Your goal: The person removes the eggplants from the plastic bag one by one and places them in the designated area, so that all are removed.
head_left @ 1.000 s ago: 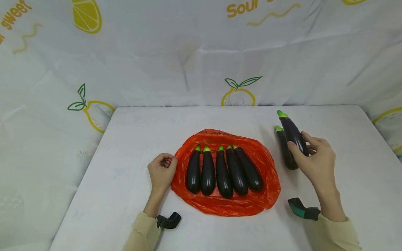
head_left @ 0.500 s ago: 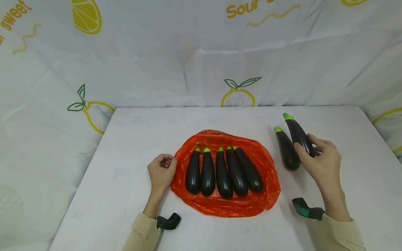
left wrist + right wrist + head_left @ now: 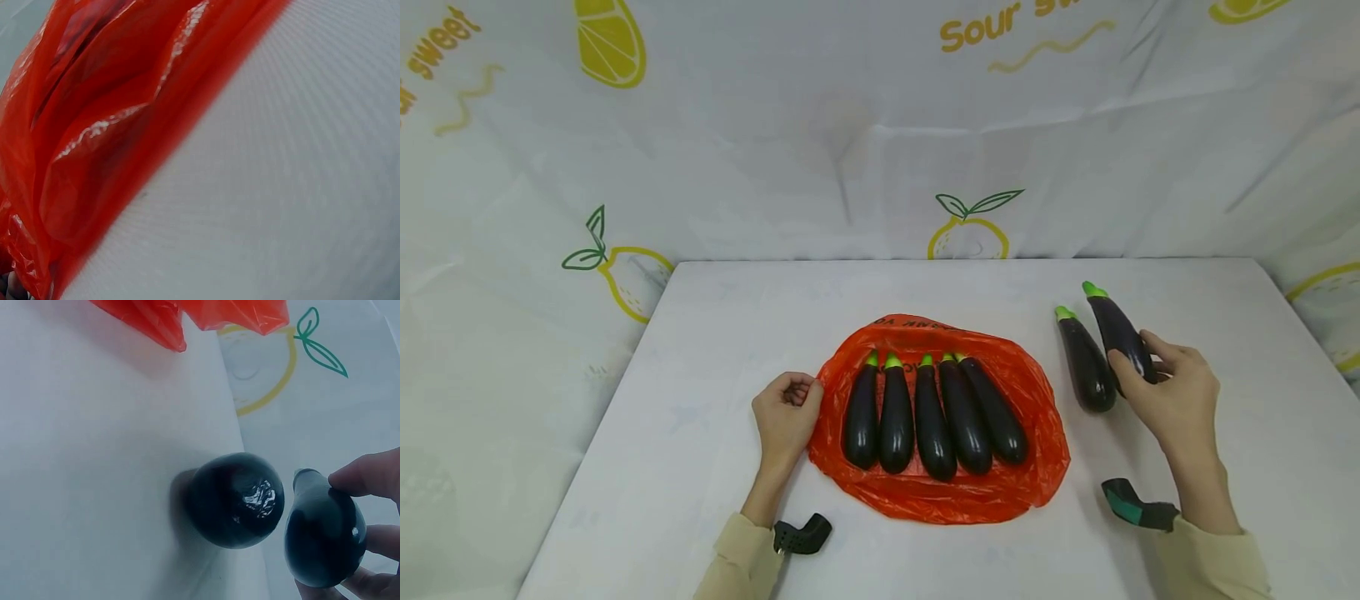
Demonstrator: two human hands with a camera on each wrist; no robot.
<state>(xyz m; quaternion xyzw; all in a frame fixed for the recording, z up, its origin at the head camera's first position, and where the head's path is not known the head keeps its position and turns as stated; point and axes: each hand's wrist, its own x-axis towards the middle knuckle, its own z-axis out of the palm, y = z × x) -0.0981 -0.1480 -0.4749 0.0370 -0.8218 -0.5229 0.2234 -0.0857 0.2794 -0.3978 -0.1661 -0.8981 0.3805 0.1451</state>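
Observation:
My right hand (image 3: 1180, 396) grips an eggplant (image 3: 1118, 333) by its thick lower end, green stem pointing away. Thumb and fingers lie around it in the right wrist view, where its dark rounded end (image 3: 325, 534) faces the camera. Whether it touches the table I cannot tell. Just left of it lies another eggplant (image 3: 1086, 362). My left hand (image 3: 786, 412) has curled fingers and pinches the left edge of a red plastic bag (image 3: 880, 492). Several eggplants (image 3: 934, 417) lie side by side on the bag, stems away from me. Only the bag's red folds (image 3: 106, 150) show in the left wrist view.
Everything lies on a white-covered table (image 3: 722, 317). Behind it hangs a white cloth (image 3: 760, 167) printed with lemons and words. A dark camera mount sits at each wrist, the left one (image 3: 803, 533) near the bag's lower left.
My right hand has moved right and a little toward me with its eggplant, opening a gap from the one lying beside it. My left hand keeps its place on the bag.

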